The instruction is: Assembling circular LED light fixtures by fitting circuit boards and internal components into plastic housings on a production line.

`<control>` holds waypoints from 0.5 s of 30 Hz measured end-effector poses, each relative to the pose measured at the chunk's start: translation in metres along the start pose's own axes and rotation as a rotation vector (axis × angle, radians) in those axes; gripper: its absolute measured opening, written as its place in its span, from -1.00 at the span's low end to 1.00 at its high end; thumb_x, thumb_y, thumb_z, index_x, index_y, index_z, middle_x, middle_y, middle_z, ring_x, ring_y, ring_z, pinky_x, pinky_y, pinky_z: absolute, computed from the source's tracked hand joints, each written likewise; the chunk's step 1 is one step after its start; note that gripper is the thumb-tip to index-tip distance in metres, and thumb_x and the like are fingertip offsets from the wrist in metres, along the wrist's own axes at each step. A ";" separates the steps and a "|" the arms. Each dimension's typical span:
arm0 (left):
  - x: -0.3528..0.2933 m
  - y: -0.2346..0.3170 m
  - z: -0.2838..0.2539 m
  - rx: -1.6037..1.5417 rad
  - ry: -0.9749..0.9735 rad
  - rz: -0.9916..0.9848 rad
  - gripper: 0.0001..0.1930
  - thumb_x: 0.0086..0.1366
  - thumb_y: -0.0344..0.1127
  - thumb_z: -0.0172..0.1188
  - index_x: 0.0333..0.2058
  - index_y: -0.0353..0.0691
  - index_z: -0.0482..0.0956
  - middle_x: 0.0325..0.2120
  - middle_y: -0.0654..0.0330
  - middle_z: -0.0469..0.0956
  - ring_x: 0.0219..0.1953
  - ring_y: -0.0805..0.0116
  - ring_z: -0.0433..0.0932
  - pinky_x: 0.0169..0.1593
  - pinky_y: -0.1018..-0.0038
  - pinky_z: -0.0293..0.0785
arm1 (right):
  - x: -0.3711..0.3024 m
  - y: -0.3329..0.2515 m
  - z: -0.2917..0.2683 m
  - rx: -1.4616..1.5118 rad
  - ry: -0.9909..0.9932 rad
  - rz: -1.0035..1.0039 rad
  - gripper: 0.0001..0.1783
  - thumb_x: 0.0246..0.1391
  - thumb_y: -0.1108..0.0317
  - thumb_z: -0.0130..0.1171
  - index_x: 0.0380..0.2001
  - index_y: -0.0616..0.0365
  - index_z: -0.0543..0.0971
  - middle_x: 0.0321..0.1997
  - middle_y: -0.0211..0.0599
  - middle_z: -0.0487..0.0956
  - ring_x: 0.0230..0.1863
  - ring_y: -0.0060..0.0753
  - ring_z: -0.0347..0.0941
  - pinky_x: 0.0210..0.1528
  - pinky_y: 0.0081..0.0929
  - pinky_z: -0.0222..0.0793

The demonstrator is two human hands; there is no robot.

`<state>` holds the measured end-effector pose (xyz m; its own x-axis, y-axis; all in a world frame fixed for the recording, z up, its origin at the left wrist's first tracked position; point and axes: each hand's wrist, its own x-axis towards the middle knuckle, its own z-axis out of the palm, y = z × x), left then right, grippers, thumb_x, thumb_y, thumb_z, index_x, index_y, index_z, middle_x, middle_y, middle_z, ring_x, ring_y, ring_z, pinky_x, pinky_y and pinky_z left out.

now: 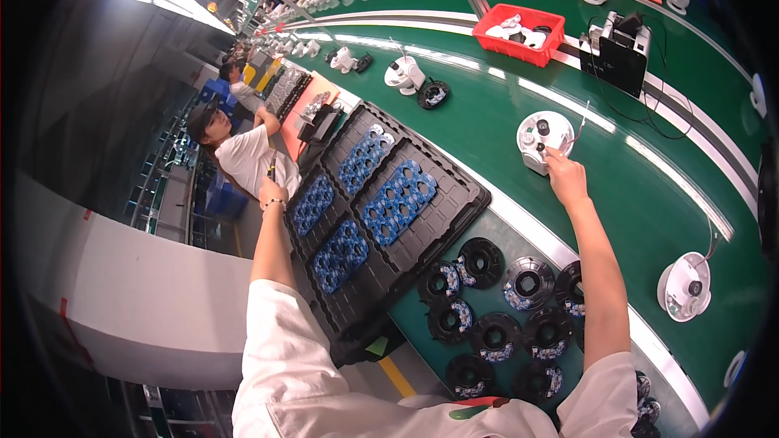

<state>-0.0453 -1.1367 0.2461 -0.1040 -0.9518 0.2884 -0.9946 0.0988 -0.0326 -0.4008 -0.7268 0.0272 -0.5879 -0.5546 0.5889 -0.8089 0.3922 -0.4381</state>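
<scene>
My right hand (568,179) reaches over the green conveyor belt, its fingers closed at the near edge of a round white camera housing (533,149). The housing shows a dark lens part, and thin wires rise from its right side. Out to the left, my left hand (273,191) is closed around a slim black-and-yellow tool (272,169), whose exact kind is too small to tell. Between my arms lies a black tray (442,215) with several blue circuit board panels (399,203). Several round black covers with small boards (529,282) sit beside my right forearm.
Other white housings (686,288) stand along the belt (479,130). A red bin (519,36) of white parts and a black box with cables (614,57) are on the far side. To the left, a co-worker (243,150) sits beyond the tray.
</scene>
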 end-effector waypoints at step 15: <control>-0.009 -0.024 -0.007 -0.023 0.191 0.260 -0.67 0.08 -0.34 -0.11 -0.13 -0.13 0.18 -0.34 -0.16 0.46 -0.22 -0.09 0.43 -0.16 0.14 0.32 | 0.029 -0.108 -0.045 0.285 -0.040 -0.283 -0.93 -0.29 0.56 -0.03 -0.61 0.21 0.43 -0.21 -0.28 0.51 -0.46 -0.23 0.48 -0.44 -0.34 0.41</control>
<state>-0.0204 -1.1281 0.2513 -0.3511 -0.8224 0.4476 -0.9342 0.3400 -0.1081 -0.3311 -0.7519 0.1224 -0.3371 -0.6417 0.6889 -0.8996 0.0037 -0.4367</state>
